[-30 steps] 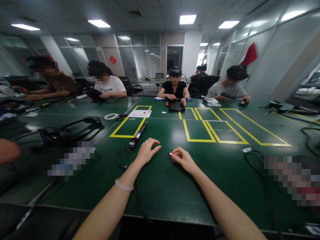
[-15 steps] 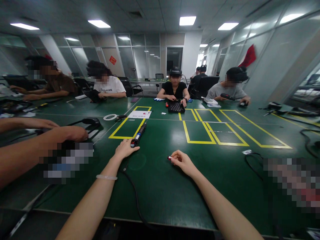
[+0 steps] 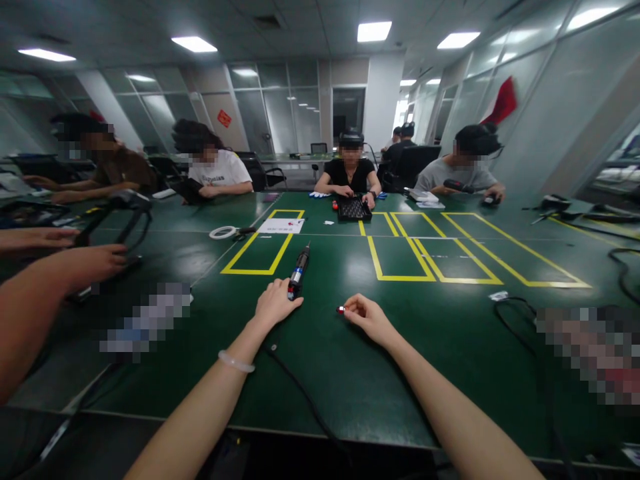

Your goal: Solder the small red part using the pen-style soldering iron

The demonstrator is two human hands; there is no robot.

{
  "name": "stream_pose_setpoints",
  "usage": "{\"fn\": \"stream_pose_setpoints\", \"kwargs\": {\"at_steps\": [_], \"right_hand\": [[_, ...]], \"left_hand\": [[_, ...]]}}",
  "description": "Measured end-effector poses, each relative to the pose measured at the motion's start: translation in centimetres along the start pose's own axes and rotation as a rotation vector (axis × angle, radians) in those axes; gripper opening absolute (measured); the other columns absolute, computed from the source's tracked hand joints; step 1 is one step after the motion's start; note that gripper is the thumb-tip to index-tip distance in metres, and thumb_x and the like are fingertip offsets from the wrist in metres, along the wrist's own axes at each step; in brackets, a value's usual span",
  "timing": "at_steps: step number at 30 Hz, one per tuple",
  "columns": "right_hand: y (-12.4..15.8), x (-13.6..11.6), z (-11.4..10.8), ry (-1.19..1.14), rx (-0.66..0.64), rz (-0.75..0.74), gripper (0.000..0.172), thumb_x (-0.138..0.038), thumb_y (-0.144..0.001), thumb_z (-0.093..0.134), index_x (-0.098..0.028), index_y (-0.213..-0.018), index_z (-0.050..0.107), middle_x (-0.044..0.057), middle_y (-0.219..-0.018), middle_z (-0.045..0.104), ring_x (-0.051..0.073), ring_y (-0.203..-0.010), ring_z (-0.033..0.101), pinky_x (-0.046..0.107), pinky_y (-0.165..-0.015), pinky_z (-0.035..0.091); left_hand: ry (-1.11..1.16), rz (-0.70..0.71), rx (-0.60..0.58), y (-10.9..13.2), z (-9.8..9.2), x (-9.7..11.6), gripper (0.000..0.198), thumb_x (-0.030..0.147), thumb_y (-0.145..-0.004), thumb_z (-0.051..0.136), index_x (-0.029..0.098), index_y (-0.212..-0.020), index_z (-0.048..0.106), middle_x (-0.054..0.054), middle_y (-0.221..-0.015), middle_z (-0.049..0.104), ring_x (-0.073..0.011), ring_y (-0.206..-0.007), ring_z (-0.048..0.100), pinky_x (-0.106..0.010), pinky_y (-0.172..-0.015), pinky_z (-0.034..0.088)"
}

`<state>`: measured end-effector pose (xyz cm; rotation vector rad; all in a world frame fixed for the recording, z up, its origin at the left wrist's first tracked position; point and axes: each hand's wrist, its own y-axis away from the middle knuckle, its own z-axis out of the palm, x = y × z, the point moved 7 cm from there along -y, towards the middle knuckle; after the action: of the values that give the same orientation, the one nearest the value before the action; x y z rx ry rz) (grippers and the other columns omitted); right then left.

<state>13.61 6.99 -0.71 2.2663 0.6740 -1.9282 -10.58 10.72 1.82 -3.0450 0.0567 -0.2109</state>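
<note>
My left hand (image 3: 274, 304) is wrapped round the rear end of a corded electric screwdriver (image 3: 299, 268), which points away from me just above the green table (image 3: 350, 373). Its black cable (image 3: 300, 393) trails back toward me. My right hand (image 3: 364, 315) rests on the table a little to the right, fingers pinched on a small red and silver part (image 3: 341, 309). A pale bracelet (image 3: 235, 362) sits on my left wrist.
Yellow taped rectangles (image 3: 425, 257) mark the table ahead. A white sheet (image 3: 281, 226) and a tape roll (image 3: 222, 233) lie further back. Across the table a person works over a black tray (image 3: 353, 210). At the left another person's hands (image 3: 85, 263) lift a black device (image 3: 123, 203).
My left hand reached left to the screwdriver, gripped it and pulled it right, toward my right hand. The neighbour's arms came in at left and raised the black device. My right hand stayed put.
</note>
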Motion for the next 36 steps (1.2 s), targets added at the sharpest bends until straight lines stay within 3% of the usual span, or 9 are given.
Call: {"fn": "stream_pose_setpoints", "kwargs": {"at_steps": [9, 14, 18, 28, 36], "right_hand": [[0.3, -1.0, 0.1, 0.152, 0.044, -0.054, 0.016, -0.032, -0.081, 0.06, -0.018, -0.088, 0.057, -0.002, -0.068, 0.055, 0.011, -0.058, 0.048, 0.022, -0.055, 0.037], [0.1, -0.7, 0.4, 0.259, 0.033, -0.077, 0.009, -0.024, -0.078, 0.058, -0.019, -0.084, 0.054, -0.004, -0.064, 0.052, 0.011, -0.056, 0.048, 0.022, -0.054, 0.036], [-0.1, -0.4, 0.6, 0.324, 0.038, -0.095, 0.007, -0.022, -0.077, 0.059, -0.019, -0.081, 0.055, -0.004, -0.062, 0.052, 0.011, -0.056, 0.048, 0.022, -0.054, 0.037], [-0.2, -0.7, 0.9, 0.223, 0.016, -0.091, 0.01, -0.02, -0.076, 0.061, -0.02, -0.084, 0.054, -0.005, -0.063, 0.051, 0.011, -0.056, 0.048, 0.022, -0.055, 0.038], [0.1, -1.8, 0.1, 0.374, 0.049, -0.19, 0.003, -0.021, -0.077, 0.063, -0.019, -0.079, 0.064, 0.001, -0.077, 0.06, 0.015, -0.068, 0.054, 0.025, -0.064, 0.04]], "left_hand": [[0.056, 0.162, 0.042, 3.6, 0.7, 7.9, 0.057, 0.052, -0.075, 0.057, 0.021, -0.123, 0.046, -0.011, -0.112, 0.053, -0.0263, -0.103, 0.051, -0.034, -0.081, 0.041], [0.1, 0.258, 0.03, 4.7, 0.9, 10.4, 0.054, 0.048, -0.076, 0.057, 0.022, -0.122, 0.045, -0.011, -0.108, 0.053, -0.0269, -0.1, 0.052, -0.035, -0.079, 0.041], [0.116, 0.282, 0.013, 4.9, 1.0, 11.0, 0.055, 0.046, -0.077, 0.056, 0.022, -0.124, 0.044, -0.012, -0.11, 0.053, -0.0272, -0.102, 0.051, -0.035, -0.081, 0.04], [0.092, 0.29, 0.005, 4.9, 1.1, 11.2, 0.061, 0.046, -0.077, 0.056, 0.022, -0.13, 0.039, -0.012, -0.114, 0.052, -0.0274, -0.104, 0.051, -0.035, -0.083, 0.04], [0.055, 0.253, 0.038, 4.9, 1.2, 12.0, 0.066, 0.046, -0.079, 0.054, 0.013, -0.134, 0.038, -0.017, -0.115, 0.052, -0.0305, -0.106, 0.05, -0.038, -0.084, 0.039]]}}
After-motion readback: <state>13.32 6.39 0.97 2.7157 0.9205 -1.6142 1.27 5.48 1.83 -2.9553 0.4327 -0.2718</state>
